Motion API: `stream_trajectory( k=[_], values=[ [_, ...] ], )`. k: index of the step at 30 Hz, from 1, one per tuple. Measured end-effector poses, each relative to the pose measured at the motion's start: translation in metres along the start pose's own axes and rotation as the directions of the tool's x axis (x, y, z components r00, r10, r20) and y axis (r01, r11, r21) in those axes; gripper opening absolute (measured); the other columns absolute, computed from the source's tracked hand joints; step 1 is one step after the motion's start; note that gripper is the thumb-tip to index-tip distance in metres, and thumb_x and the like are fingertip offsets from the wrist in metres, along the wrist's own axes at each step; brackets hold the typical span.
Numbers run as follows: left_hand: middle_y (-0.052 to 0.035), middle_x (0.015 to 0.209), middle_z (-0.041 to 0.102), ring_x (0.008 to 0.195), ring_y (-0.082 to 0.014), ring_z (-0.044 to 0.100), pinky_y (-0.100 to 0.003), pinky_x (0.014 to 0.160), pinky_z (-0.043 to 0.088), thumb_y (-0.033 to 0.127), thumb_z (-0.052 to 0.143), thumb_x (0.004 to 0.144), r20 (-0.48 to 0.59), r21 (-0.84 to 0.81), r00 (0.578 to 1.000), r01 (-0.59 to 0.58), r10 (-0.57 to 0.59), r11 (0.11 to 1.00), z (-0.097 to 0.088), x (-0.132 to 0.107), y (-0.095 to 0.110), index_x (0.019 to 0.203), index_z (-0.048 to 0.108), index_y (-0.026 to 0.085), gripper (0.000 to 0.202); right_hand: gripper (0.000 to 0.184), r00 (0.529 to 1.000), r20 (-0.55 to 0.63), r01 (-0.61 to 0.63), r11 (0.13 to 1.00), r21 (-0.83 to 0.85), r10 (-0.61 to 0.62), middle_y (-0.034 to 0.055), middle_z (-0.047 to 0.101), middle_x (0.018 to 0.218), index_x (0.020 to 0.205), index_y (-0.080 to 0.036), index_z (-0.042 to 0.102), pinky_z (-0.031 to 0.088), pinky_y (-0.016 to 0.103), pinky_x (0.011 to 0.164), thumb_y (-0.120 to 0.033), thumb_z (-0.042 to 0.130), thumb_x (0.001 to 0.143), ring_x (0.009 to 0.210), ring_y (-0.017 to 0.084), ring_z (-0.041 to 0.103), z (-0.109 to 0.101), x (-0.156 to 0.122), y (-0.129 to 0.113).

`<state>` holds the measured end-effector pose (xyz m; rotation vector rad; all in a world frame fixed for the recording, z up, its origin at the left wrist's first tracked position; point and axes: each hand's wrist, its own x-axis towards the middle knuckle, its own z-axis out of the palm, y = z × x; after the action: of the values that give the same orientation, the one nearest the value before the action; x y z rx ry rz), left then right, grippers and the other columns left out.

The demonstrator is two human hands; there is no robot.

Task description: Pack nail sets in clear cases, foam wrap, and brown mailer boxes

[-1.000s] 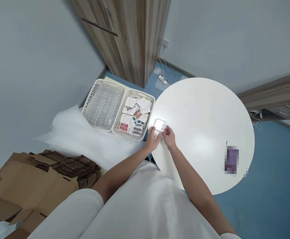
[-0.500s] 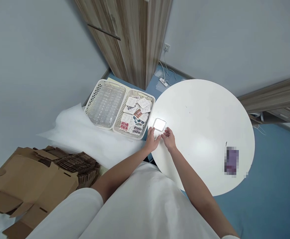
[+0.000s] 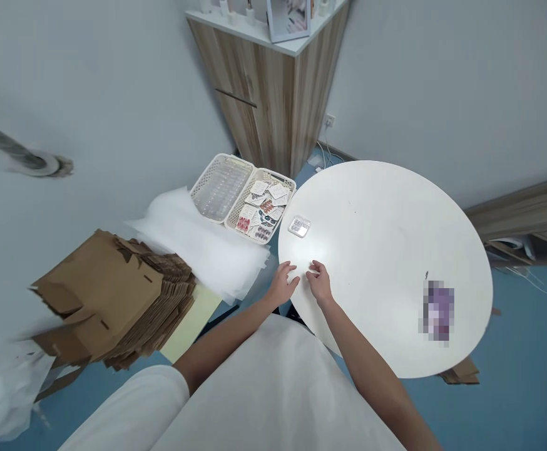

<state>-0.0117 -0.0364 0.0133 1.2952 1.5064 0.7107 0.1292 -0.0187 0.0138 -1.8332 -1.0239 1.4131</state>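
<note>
A small clear plastic case lies flat on the round white table, near its left edge. Both hands have left it and rest near the table's front-left edge. My left hand lies with fingers stretched toward the right hand, holding nothing. My right hand sits beside it, fingers loosely curled, fingertips almost meeting the left hand's; nothing shows in it.
Two white perforated baskets stand left of the table: one with clear cases, one with nail-tip cards. White foam sheets and a stack of flat brown cartons lie further left. A wooden cabinet stands behind. A blurred purple thing lies on the table's right.
Both hands let go of the clear case and drew back toward me; the case now lies alone on the table. The camera tilted up and pulled back.
</note>
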Motion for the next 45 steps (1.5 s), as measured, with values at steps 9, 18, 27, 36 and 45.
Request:
stream_trajectory(
  k=[9,18,27,36,45],
  values=[
    [-0.0079,0.116,0.047,0.109,-0.0217,0.046,-0.035,0.09,0.041,0.032,0.051,0.076,-0.211,0.173,0.971,0.149,-0.111,0.974,-0.05,-0.049,-0.03,0.1,0.055,0.02,0.027,0.039,0.916,0.388,0.096,0.995,0.019,-0.096,0.0029,0.057,0.081,0.102,-0.016,0.051,0.046,0.03,0.063,-0.034,0.05,0.067,0.063,0.013,0.054,0.05,-0.017,0.004],
    [-0.0107,0.12,0.045,0.117,-0.0223,0.039,-0.033,0.1,0.029,0.031,0.055,0.071,-0.372,0.139,0.904,0.278,-0.21,0.95,-0.123,-0.055,-0.069,0.104,0.051,0.016,0.037,0.052,0.816,0.535,0.427,0.852,-0.302,-0.22,0.0095,0.044,0.118,0.114,-0.022,0.046,0.043,0.037,0.081,-0.04,0.055,0.066,0.105,0.023,0.047,0.111,-0.006,-0.027],
    [-0.0129,0.142,0.014,0.129,-0.0258,0.018,-0.036,0.102,0.022,0.042,0.061,0.063,-0.224,-0.068,0.886,0.4,-0.405,0.914,-0.157,-0.042,-0.106,0.12,0.037,0.019,0.066,0.05,0.642,0.542,0.75,0.299,-0.59,-0.542,0.0113,0.008,0.142,0.12,-0.018,0.041,0.022,0.054,0.096,-0.019,0.051,0.071,0.128,0.034,0.011,0.187,0.007,-0.083],
    [-0.0156,0.143,0.007,0.131,-0.0262,0.004,-0.038,0.104,0.015,0.041,0.061,0.062,-0.141,-0.123,0.897,0.404,-0.419,0.907,-0.163,-0.044,-0.118,0.128,0.025,0.015,0.08,0.047,0.55,0.709,0.829,0.186,-0.527,-0.441,0.0118,0.019,0.14,0.116,-0.018,0.045,0.026,0.048,0.097,-0.015,0.052,0.07,0.126,0.031,0.021,0.219,0.008,-0.087],
    [-0.0131,0.144,-0.001,0.131,-0.0277,0.006,-0.037,0.103,0.018,0.042,0.062,0.059,-0.119,-0.162,0.912,0.372,-0.392,0.914,-0.164,-0.038,-0.114,0.127,0.028,0.016,0.08,0.05,0.689,0.638,0.723,0.261,-0.64,-0.344,0.0154,0.026,0.134,0.119,-0.015,0.042,0.041,0.038,0.083,-0.01,0.045,0.069,0.112,0.027,0.044,0.215,0.027,-0.073]
  ],
)
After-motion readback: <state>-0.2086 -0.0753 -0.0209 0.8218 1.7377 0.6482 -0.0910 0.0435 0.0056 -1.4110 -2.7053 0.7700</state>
